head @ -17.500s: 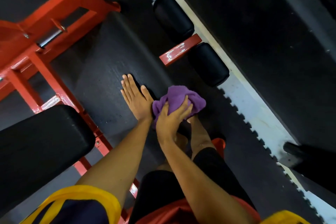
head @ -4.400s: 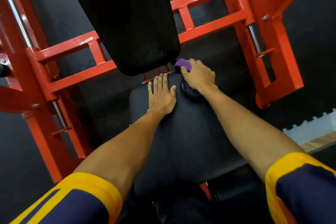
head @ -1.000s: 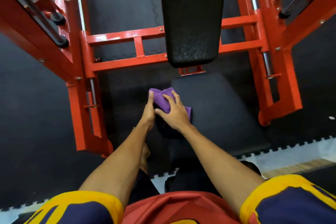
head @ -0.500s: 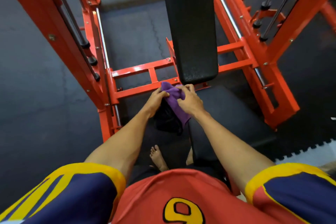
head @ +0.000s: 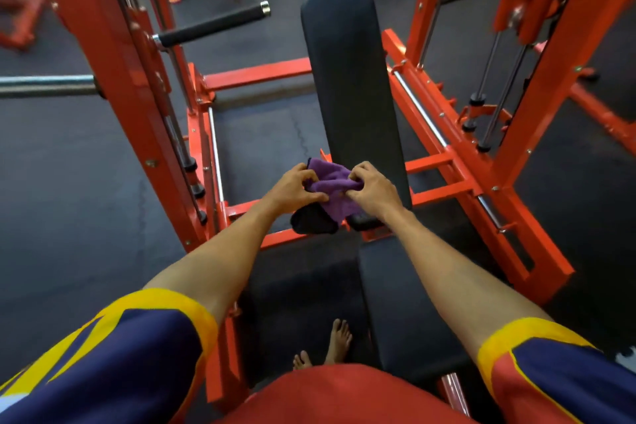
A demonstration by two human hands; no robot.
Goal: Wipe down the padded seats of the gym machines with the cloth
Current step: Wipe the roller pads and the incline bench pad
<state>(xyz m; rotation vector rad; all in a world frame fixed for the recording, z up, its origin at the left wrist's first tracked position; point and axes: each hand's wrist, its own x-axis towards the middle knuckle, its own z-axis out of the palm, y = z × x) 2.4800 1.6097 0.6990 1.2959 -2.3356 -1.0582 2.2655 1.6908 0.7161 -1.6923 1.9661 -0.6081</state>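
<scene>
Two red frame posts bracket the scene on dark rubber floor: past the left post, left hand and right hand each pinch the purple cloth, held in air before the lower end of the back pad, black seat just below, right post beyond.

Single head-worn wide-angle view, facing forward-down over seat toward backrest, close range.

Cloth between left hand and right hand, before backrest; seat nearer.
</scene>
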